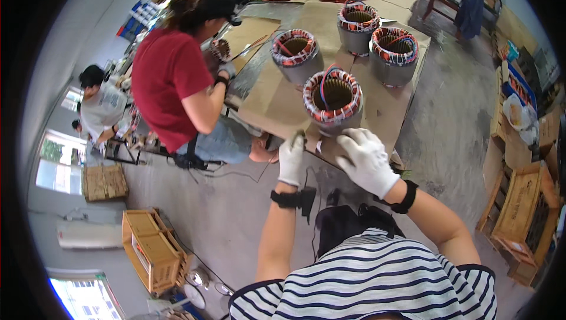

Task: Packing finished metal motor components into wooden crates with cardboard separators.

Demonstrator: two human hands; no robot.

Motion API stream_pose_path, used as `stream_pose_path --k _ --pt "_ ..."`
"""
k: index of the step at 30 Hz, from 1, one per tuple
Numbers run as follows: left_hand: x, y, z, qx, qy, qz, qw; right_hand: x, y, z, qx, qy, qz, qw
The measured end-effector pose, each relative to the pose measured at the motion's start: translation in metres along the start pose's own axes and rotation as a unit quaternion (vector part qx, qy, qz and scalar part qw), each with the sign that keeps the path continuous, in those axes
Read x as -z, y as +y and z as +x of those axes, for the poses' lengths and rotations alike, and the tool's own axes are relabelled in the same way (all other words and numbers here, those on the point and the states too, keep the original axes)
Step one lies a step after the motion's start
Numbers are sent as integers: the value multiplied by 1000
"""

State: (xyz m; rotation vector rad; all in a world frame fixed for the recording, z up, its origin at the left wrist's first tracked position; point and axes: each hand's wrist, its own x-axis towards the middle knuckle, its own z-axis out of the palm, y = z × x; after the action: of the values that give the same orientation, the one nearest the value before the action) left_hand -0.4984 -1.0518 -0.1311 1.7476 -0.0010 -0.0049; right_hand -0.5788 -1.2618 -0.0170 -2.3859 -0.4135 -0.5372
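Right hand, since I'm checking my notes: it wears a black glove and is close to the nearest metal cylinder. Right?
Not black: the head view shows the right hand wearing a white glove, close to the nearest metal cylinder.

A co-worker (168, 81) in a red shirt and dark cap is on the left, with another person (101, 111) in a pale top farther back, near a bright window (59, 164). Wooden crates stand on both sides — a pale one (150, 249) at lower left, another (519, 202) at right, below a whitish plastic bag (520, 114) — and a blue garment (470, 7) hangs at upper right.
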Motion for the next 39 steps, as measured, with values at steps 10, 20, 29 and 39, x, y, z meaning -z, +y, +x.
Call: stream_pose_path --k 10,20,29,39 --pt "-70 -62 163 31 -254 -98 962 -49 40 93 -70 -51 -27 996" --pt "-29 -55 148 -171 -214 442 854 -79 18 108 -59 -134 -169 975" --pt "107 -58 31 11 -7 334 942 -84 30 91 9 -102 -279 955" --pt "339 -229 -317 523 208 270 781 -104 -2 84 60 1 -383 922"
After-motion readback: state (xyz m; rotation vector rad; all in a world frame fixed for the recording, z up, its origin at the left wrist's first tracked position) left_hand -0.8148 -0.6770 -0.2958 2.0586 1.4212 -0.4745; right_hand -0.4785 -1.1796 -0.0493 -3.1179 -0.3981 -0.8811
